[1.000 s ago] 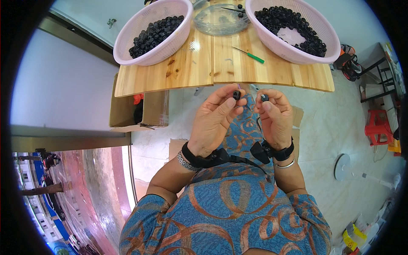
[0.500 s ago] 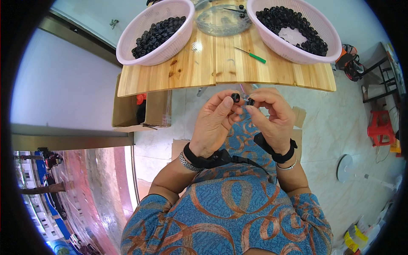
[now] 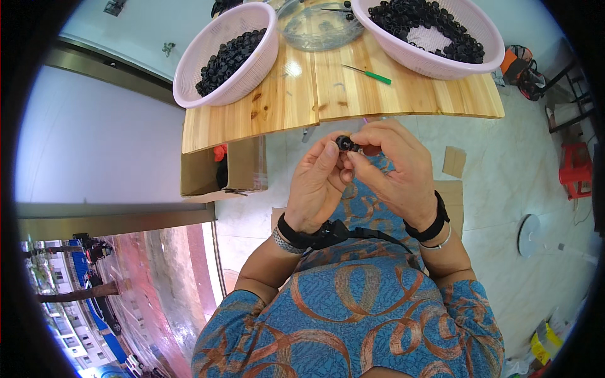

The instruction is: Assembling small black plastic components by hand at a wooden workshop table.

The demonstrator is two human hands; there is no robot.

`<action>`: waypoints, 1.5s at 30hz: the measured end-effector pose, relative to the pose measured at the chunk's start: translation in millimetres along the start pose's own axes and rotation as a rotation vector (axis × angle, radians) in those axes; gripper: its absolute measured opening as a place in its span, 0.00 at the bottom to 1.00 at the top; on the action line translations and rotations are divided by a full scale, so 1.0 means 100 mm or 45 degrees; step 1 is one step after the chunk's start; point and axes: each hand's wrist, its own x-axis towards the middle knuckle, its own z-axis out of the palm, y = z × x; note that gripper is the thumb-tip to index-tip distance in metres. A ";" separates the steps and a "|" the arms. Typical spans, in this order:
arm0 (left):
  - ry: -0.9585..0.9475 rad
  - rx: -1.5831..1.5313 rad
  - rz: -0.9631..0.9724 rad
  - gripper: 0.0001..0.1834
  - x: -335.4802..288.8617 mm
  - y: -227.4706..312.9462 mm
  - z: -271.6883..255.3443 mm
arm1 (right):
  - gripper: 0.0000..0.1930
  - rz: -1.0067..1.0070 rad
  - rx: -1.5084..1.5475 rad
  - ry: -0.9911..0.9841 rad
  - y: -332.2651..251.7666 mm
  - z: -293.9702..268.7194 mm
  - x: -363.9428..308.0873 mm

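Between the thumb and fingers of my left hand [image 3: 313, 183] is a small round black plastic part [image 3: 344, 143], its hollow end turned up toward me. My right hand [image 3: 398, 165] is closed in a pinch at that part's right side, on a second small black piece [image 3: 356, 148]. The two pieces meet or nearly meet; the fingertips hide the exact contact. Both hands are in front of my body, just off the near edge of the wooden table [image 3: 290, 116].
Pink plastic baskets full of black parts stand on the table, one left [image 3: 268, 60] and one right [image 3: 435, 69]. Between them are a coil of clear bag or tubing [image 3: 318, 34] and a green-handled pointed tool [image 3: 378, 77]. A cardboard box [image 3: 247, 164] sits below left.
My right hand has moved left, bringing its small piece up against the black part in my left hand. The whole view has shifted and turned slightly.
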 end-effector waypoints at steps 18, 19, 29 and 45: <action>-0.078 0.231 0.164 0.13 -0.04 -0.04 0.02 | 0.10 0.059 0.022 -0.040 -0.05 -0.08 -0.07; -0.067 0.224 0.162 0.13 -0.05 -0.05 0.02 | 0.10 0.035 0.002 -0.046 -0.05 -0.08 -0.07; -0.008 0.131 0.107 0.13 -0.07 -0.07 0.05 | 0.09 -0.027 -0.050 -0.085 -0.04 -0.09 -0.07; -0.016 0.117 0.073 0.13 -0.13 -0.08 0.07 | 0.08 -0.063 -0.019 -0.064 -0.07 -0.10 -0.10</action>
